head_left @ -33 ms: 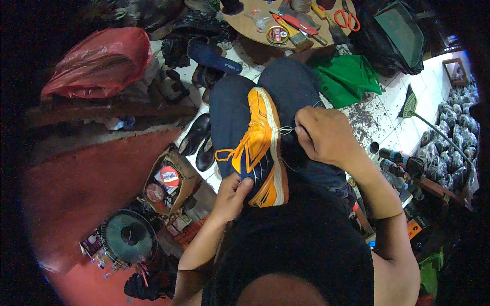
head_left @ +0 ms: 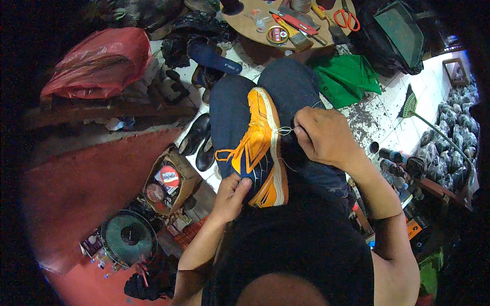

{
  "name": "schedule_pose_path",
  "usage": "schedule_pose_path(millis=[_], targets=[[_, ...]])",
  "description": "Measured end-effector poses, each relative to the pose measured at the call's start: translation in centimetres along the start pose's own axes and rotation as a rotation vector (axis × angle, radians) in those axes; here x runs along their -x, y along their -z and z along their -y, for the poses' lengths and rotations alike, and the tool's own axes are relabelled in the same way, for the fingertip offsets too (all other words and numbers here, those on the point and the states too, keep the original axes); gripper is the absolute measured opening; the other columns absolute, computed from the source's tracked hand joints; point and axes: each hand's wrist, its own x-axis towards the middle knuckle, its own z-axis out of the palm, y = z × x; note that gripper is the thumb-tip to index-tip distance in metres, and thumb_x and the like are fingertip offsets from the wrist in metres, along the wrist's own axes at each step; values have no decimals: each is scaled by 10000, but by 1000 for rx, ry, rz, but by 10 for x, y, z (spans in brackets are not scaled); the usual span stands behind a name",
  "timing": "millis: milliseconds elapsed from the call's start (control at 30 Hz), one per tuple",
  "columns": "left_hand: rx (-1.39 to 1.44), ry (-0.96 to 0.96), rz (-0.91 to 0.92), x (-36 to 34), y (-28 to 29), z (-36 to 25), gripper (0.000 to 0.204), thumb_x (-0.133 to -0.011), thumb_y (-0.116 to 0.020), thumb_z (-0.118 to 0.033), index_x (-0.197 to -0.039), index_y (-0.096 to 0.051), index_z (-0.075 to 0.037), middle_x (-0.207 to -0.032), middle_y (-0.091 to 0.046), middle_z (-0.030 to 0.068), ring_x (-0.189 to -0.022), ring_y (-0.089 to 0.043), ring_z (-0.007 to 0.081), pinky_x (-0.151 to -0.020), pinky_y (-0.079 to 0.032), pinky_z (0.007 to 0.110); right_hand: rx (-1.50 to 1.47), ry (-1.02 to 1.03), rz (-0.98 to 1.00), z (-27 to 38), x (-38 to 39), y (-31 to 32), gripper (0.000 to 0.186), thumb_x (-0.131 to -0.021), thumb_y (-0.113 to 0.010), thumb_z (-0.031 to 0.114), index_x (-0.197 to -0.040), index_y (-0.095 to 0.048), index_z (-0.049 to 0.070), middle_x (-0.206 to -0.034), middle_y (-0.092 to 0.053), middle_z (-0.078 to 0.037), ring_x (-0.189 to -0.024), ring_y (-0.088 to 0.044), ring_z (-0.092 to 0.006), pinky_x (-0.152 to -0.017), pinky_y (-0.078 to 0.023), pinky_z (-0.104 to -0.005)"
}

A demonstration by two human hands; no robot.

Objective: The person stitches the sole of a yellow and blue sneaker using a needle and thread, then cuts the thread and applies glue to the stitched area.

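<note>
An orange sneaker [head_left: 260, 130] with dark blue patches and a white sole edge lies on its side across my lap, toe pointing away from me. My left hand [head_left: 234, 196] grips it near the heel opening, thumb on the dark blue upper. Pale thread [head_left: 286, 131] runs in a loop from the sole edge to my right hand [head_left: 324, 133], whose thumb and forefinger are pinched on it. A longer strand trails loose along the sole. Orange laces [head_left: 223, 154] hang off the shoe's left side. The inside of the shoe is hidden.
Ahead, a round wooden table [head_left: 250, 18] carries orange-handled scissors [head_left: 347, 20], a brush, a tin and knives. A dark insole [head_left: 214, 57] and black footwear lie left of my knees. A box of tins [head_left: 171, 178] and a fan [head_left: 129, 237] stand left; a green cloth [head_left: 347, 79] lies right.
</note>
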Motion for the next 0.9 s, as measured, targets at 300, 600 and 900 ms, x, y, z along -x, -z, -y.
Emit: schedule_pose_path(millis=[300,600,900], targets=[[37,83,-7,20,15,35,405,-1098,-486,-347,-884,-605,-24,-747,-514,-38,-745,-463,78,-679,-391,300,-228,270,41,-12,-8,-6,193,-781,-705,147,-932,-596,97,-827,-577,-92,-756,-637,-326,-623,-504,-456],[109,416,1,74,28,56,357,-1070,-601,-343,-856,-668,-65,-697,-508,-63,-642,-437,47,-614,-356,248,-67,350,188,-15,-5,0,265,-751,-722,218,-975,-628,110,-868,-588,-78,-793,-656,-291,-654,-535,-428],[503,-248,-348,25,73,17,245,-938,-668,-278,-890,-540,-75,-1155,-637,124,-1159,-566,257,-1125,-363,428,82,-197,49,6,18,12,145,-890,-656,181,-952,-575,78,-853,-643,-134,-777,-677,-370,-654,-551,-488]])
